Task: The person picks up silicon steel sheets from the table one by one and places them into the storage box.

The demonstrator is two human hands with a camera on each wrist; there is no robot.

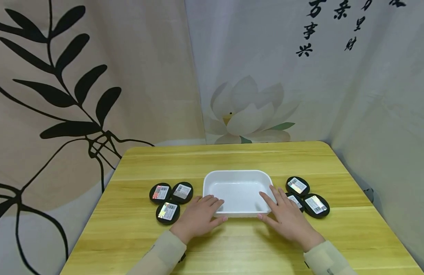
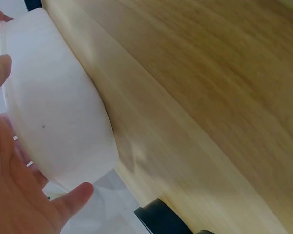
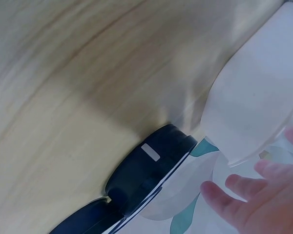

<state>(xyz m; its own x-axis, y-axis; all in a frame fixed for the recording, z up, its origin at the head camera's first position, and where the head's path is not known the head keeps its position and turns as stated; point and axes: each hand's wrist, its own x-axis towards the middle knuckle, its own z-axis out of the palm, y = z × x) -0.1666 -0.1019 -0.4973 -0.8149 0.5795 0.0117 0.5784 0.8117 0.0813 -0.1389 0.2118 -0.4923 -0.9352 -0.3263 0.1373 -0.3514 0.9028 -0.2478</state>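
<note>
three black oval compacts with printed labels [image 1: 171,198] cluster left of centre in the head view, within easy reach. the left hand [image 1: 199,216] lies with fingers straight against the near left corner of the shallow white rectangular plastic tray [image 1: 237,175], gripping nothing. the tray sits centre frame. the right hand [image 1: 286,215] mirrors it, fingers straight over the near right rim, seemingly steadying the tray. three more labelled black compacts [image 1: 307,198] lie right of it. all rest on a light yellow-grained wooden table [image 1: 232,156]; printed fabric hangings [image 1: 95,76] fill the upper frame.
</note>
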